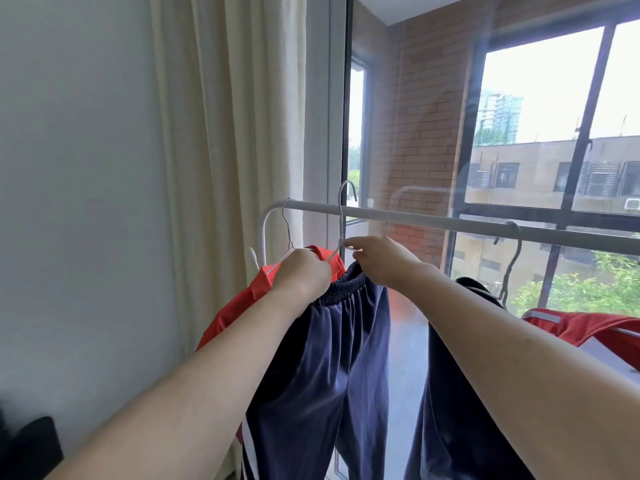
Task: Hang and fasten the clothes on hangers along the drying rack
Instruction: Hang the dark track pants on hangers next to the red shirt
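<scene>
Pale grey wall [76, 168] standing left of the grip, cream curtain [225, 116] hanging just behind it, dark-framed window [554, 133] letting daylight in to the right, brick wall [415, 116] showing beyond.

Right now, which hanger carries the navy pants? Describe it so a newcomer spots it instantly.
Find the white rack bar crossing the window. Toward its left end, the white wire hanger rises between both hands, navy pants below. Unlike its left neighbour and the dark hanger to the right, both hooked on, its hook stands above the bar.
</scene>
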